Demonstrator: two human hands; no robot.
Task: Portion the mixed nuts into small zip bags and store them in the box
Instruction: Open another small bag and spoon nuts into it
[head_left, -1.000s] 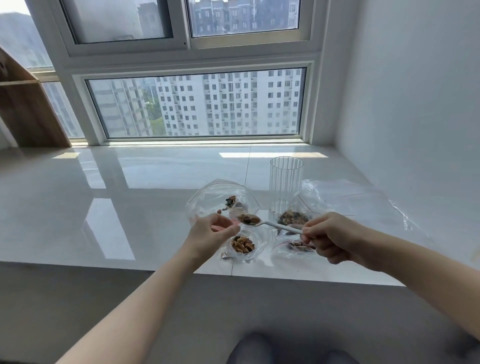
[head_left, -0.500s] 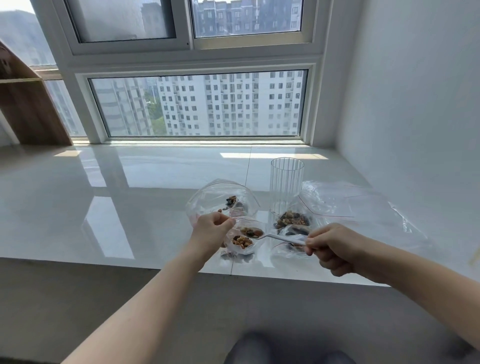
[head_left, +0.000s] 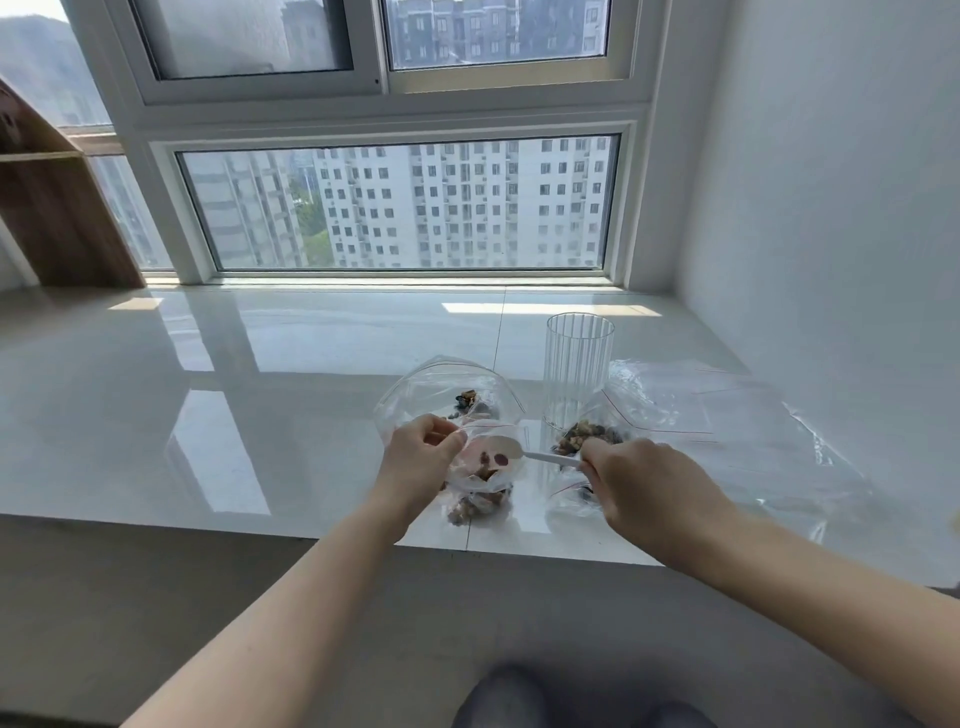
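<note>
My left hand pinches the open mouth of a small clear zip bag holding mixed nuts near the sill's front edge. My right hand grips the handle of a white plastic spoon. The spoon's bowl is tipped into the small bag's mouth, and a few nuts show just below it. A larger clear bag with a few nuts lies behind the left hand. Another open bag of mixed nuts sits just beyond my right hand. I see no box in this view.
A tall ribbed clear glass stands behind the nut bag. Loose flat zip bags lie to the right, near the white wall. The glossy white sill runs left to a wooden shelf; its front edge is close below the bags.
The spoon, loaded with nuts a second ago, has dipped into the small bag's mouth and tipped its load in. My left hand keeps holding the bag open.
</note>
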